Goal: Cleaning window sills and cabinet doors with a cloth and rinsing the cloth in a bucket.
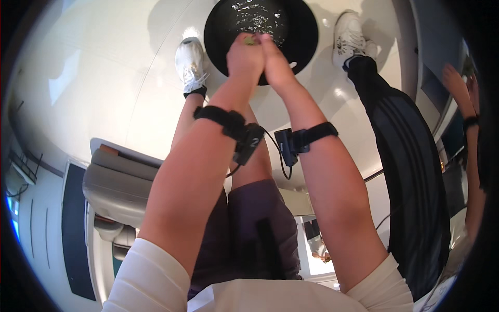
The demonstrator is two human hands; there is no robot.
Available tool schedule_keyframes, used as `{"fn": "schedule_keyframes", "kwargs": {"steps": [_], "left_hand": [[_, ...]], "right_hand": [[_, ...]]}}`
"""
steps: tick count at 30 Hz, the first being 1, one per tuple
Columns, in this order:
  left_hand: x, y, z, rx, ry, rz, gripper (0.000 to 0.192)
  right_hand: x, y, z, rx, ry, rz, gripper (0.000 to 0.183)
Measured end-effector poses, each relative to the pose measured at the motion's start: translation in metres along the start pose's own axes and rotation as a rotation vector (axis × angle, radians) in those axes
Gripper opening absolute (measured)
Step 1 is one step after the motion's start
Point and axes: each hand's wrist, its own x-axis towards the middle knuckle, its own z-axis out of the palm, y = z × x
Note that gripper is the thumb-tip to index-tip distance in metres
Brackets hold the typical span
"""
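Observation:
My left hand (245,56) and my right hand (276,64) meet over the near part of a round black tub (218,43). Between them is a small green leafy piece (250,40), mostly covered by the fingers. It shows at the thumb side of my left hand, and my right thumb presses close beside it. Bright ripples glint inside the tub; whether they come from water or a shiny plastic lining is unclear. A small white bit (293,65) lies at the tub's near right rim. My fingertips on the far side are hidden.
A white shoe (190,64) stands left of the tub on the pale floor (113,78). Another person's white shoe (346,39) and dark trouser leg (409,156) are at right. That person's hand (454,84) is near something green. A grey padded seat (117,187) is at left.

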Motion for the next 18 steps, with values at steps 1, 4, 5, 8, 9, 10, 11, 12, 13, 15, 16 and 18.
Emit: {"fn": "schedule_keyframes", "kwargs": {"steps": [1,4,5,8,9,10,11,12,13,15,16,18], "left_hand": [[-0.004,-0.002,-0.012,0.071,-0.031,0.033,0.037],[-0.015,-0.011,-0.038,0.129,-0.066,0.249,0.041],[-0.022,-0.015,-0.044,0.099,-0.104,0.324,0.042],[-0.045,0.012,-0.066,-0.159,-0.415,0.427,0.032],[-0.059,0.021,-0.081,-0.263,-0.573,0.334,0.032],[-0.078,0.031,-0.092,-0.336,-0.66,0.251,0.035],[-0.094,0.036,-0.103,-0.314,-0.675,0.203,0.037],[-0.113,0.03,-0.111,-0.373,-0.696,0.264,0.041],[-0.102,0.015,-0.135,-0.317,-0.887,0.436,0.042],[-0.126,0.004,-0.185,-0.631,-1.056,0.086,0.039],[-0.157,0.004,-0.202,-0.581,-0.983,0.04,0.032],[-0.177,-0.013,-0.241,-0.493,-1.115,-0.005,0.028]], "right_hand": [[-0.003,-0.004,0.0,-0.277,-0.032,-0.107,0.062],[-0.033,-0.023,0.006,-0.331,0.033,-0.115,0.052],[-0.048,-0.03,0.005,-0.144,0.062,-0.059,0.047],[-0.074,-0.047,-0.016,-0.001,0.162,-0.298,0.033],[-0.092,-0.055,-0.027,0.037,0.13,-0.306,0.028],[-0.114,-0.056,-0.038,0.2,0.053,-0.313,0.024],[-0.139,-0.056,-0.049,0.361,-0.021,-0.333,0.021],[-0.171,-0.054,-0.06,0.419,-0.007,-0.291,0.018],[-0.203,-0.057,-0.066,0.483,-0.007,-0.263,0.016],[-0.28,-0.037,-0.075,0.633,0.079,-0.279,0.014],[-0.315,-0.018,-0.078,0.755,0.101,-0.285,0.015],[-0.389,0.029,-0.075,0.856,0.196,-0.288,0.016]]}}
